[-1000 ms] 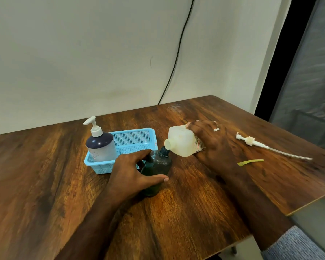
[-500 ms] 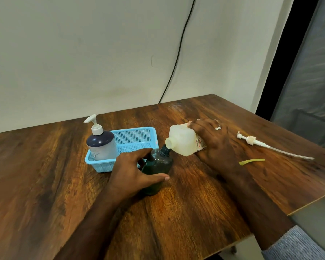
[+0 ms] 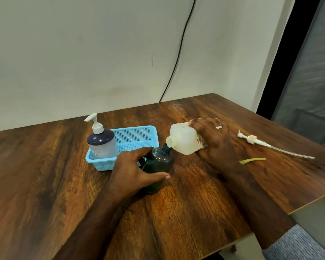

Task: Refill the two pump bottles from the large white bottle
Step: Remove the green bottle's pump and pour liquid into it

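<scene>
The large white bottle (image 3: pixel 186 140) is tipped on its side, mouth touching the open neck of the dark green bottle (image 3: pixel 158 164), with the right hand (image 3: pixel 214 139) gripping its body from above. The left hand (image 3: pixel 133 169) wraps around the green bottle, which stands on the wooden table (image 3: pixel 45 175). Just behind, a blue basket (image 3: pixel 133 137) holds a capped pump bottle (image 3: pixel 101 141). Well to the right lie a loose pump head (image 3: pixel 255 141) and a yellow strip (image 3: pixel 251 160).

Lighting: soft, even, moderately bright indoor. Shadows: faint, short. Glare: warm sheen on bench (image 3: pixel 176 212) centre. Focus: slightly soft overall. Distortion: wide-angle bowing at the frame edges.
</scene>
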